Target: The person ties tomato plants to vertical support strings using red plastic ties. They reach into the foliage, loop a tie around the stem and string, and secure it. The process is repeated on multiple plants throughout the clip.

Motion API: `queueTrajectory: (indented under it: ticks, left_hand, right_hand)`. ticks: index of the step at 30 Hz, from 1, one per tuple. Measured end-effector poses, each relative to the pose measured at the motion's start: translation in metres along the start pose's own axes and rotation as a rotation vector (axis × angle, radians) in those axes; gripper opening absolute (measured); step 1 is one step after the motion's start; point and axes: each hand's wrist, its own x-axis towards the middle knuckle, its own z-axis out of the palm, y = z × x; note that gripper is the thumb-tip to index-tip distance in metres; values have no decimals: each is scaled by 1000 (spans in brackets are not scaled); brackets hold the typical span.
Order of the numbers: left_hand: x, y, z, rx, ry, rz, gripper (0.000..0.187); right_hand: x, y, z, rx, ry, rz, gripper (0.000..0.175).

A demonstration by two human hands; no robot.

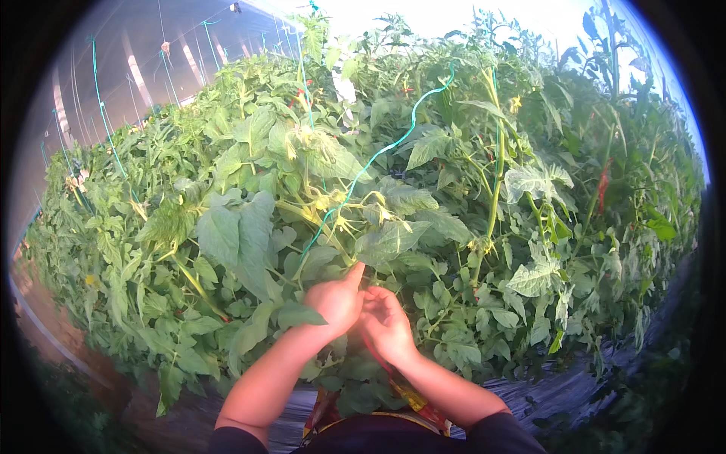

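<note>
My left hand (336, 305) is closed around the stem of a tomato plant (347, 254), its back to me and one finger pointing up along the stem. Close against it, my right hand (390, 328) has its fingers curled around a red ribbon (375, 353). This ribbon runs down under my right wrist towards my waist; its upper end is hidden between the hands. Just above them are yellow tomato flowers (343, 221) and broad leaves. A slack turquoise twine (391, 146) crosses in front of the flowers and drops behind the leaves near my left hand.
Dense tomato plants (170, 227) surround the hands. To the right, a thick stem (497, 187) rises along a twine. Another red tie (603, 184) hangs farther right. Support strings (103, 113) hang at the left. Plastic ground film (544, 391) lies below, near a patterned yellow-and-red item (409, 397) at my waist.
</note>
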Motion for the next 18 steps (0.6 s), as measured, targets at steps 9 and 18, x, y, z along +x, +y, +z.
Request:
queueTrajectory:
  ticks: [9, 18]
  left_hand:
    - [3, -7, 6, -42, 48, 26, 58]
    - [2, -10, 1, -14, -43, -34, 60]
  right_hand:
    - [-11, 12, 1, -26, -168, 71, 31]
    - [-55, 20, -32, 200, -245, 313, 19]
